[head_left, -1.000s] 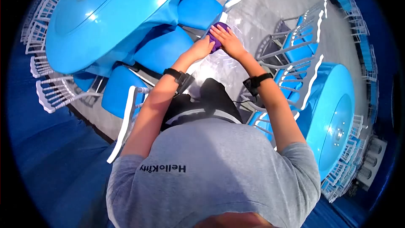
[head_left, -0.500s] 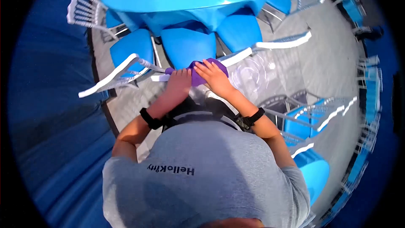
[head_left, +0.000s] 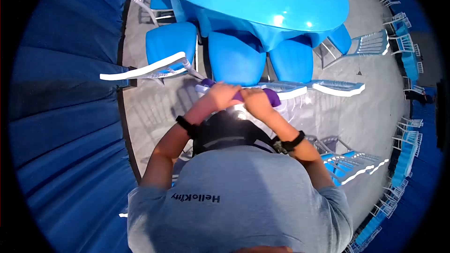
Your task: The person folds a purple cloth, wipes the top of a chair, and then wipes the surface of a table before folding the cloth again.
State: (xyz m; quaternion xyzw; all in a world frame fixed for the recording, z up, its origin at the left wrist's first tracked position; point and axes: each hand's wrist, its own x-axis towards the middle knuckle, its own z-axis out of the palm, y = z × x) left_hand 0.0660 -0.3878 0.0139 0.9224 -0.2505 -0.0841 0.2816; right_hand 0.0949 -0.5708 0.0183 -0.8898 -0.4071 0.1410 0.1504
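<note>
A purple cloth (head_left: 272, 97) lies bunched along the top rail of a white chair (head_left: 290, 93) in front of me. My left hand (head_left: 225, 96) is closed on the cloth's left part, its fingers bent over the rail. Close beside it, almost touching, my right hand (head_left: 258, 103) is curled round the cloth, which sticks out past it to the right. The middle of the cloth and much of the chair back are hidden under my hands. This chair's blue seat (head_left: 236, 58) reaches toward the table.
A round table (head_left: 253, 0) with a glossy blue cover stands ahead. Around it are more white chairs, one at left (head_left: 145, 68) and one at right (head_left: 340, 87). Dark blue drapery (head_left: 70, 112) hangs on the left. Several chairs (head_left: 356, 166) stand behind to the right on grey floor (head_left: 361, 112).
My hands have drawn together over the cloth. The right hand, flat with fingers stretched before, is now curled. The view has shifted, so the table and chairs appear farther right.
</note>
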